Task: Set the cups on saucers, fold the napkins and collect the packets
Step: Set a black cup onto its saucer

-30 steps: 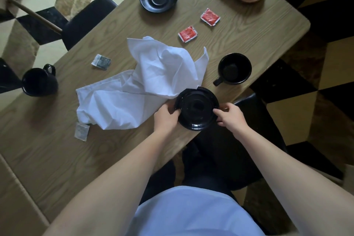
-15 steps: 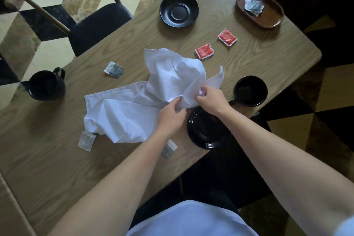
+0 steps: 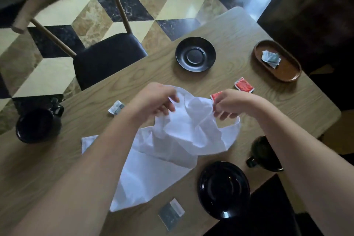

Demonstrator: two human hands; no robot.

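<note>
My left hand (image 3: 156, 99) and my right hand (image 3: 230, 102) each pinch the top edge of a crumpled white napkin (image 3: 191, 130) and hold it up over the table's middle. More white napkin cloth (image 3: 145, 176) lies flat beneath. One black saucer (image 3: 224, 189) sits at the near edge, another black saucer (image 3: 195, 54) at the far side. A black cup (image 3: 39, 124) stands at the left; a second black cup (image 3: 265, 154) is partly hidden by my right forearm. Red packets (image 3: 244, 84) and grey packets (image 3: 171, 213) lie scattered.
A brown oval tray (image 3: 287, 72) at the far right holds grey packets (image 3: 270, 58). Another grey packet (image 3: 116, 107) lies left of my hands. A wooden chair with a dark seat (image 3: 107, 57) stands at the table's far left side. The wooden table (image 3: 287, 109) ends close on the right.
Both hands let go of the near saucer, took hold of the napkin's edge and lifted it higher and farther from me. The camera view shifted forward.
</note>
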